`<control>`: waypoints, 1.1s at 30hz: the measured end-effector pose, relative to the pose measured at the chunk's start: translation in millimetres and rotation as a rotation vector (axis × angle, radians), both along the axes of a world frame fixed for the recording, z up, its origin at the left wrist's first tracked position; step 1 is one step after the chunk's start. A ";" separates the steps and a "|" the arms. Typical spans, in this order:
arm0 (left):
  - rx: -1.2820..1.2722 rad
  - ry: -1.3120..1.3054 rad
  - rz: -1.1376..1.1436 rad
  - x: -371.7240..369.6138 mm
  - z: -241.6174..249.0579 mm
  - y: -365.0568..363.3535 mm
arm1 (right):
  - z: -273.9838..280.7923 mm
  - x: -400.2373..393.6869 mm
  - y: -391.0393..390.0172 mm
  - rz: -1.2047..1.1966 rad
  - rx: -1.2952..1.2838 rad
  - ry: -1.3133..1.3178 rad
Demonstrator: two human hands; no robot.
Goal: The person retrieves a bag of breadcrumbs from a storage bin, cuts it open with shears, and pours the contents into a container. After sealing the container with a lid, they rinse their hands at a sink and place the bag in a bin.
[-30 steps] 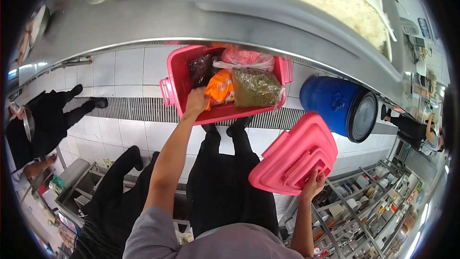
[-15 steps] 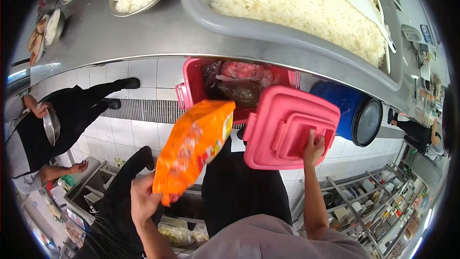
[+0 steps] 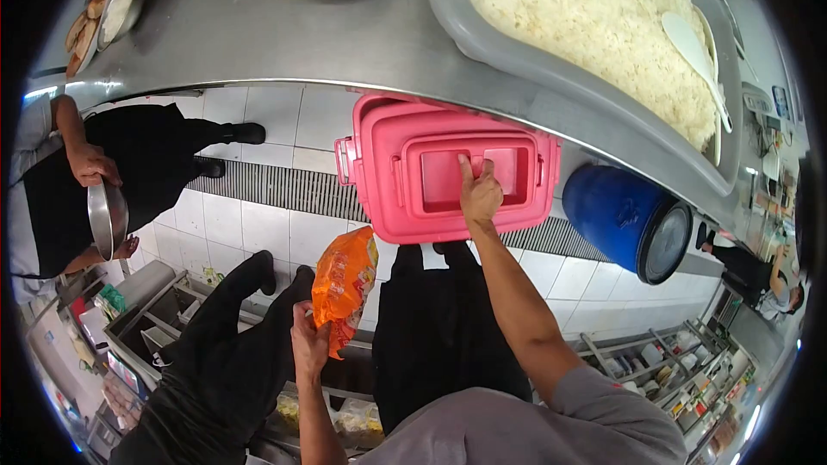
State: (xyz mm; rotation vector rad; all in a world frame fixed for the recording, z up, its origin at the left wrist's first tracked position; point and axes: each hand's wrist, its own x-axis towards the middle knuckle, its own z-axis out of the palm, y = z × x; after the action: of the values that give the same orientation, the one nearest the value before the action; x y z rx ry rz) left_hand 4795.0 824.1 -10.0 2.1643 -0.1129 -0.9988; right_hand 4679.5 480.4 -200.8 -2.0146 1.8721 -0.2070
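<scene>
My left hand grips the crumpled lower edge of a shiny orange plastic bag; the bag hangs over the floor, and its contents are hidden. My right hand has its fingers around the middle grip of a pink plastic lid. The lid lies over a pink bin beneath the counter's edge and hides what is inside. One side handle of the bin sticks out at the left.
The steel counter carries a large grey tub of cooked rice with a white paddle, plus bowls of rice. A blue drum lies right of the bin. Co-workers stand at left, one holding a metal bowl.
My right hand has brought the pink lid up and left over the bin, covering the bags inside. The orange bag has moved back toward my body. The camera view has shifted.
</scene>
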 end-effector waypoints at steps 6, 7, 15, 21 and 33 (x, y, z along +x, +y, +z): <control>0.042 0.018 -0.127 -3.5 -26.6 7.9 | -1.2 58.9 -40.3 -0.032 0.025 -0.062; 0.058 0.058 -0.160 -4.1 -25.5 7.4 | 1.3 61.9 -40.6 -0.065 0.006 -0.068; 0.120 -0.005 -0.392 -5.5 -23.8 -12.7 | 8.1 39.6 -10.1 0.148 0.031 -0.015; 0.173 -0.185 -0.526 14.5 -69.8 -33.2 | -3.7 52.5 -12.4 0.102 0.127 -0.096; -0.009 -0.359 -0.835 114.2 -211.3 -103.6 | -170.1 -158.0 -214.8 0.126 0.267 -0.687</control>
State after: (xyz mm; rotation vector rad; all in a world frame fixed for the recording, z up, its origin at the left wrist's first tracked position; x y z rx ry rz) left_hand 4909.2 720.6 -221.4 2.2885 -1.2643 -0.9991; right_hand 4521.5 265.6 -370.9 -1.5946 1.2620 -0.5097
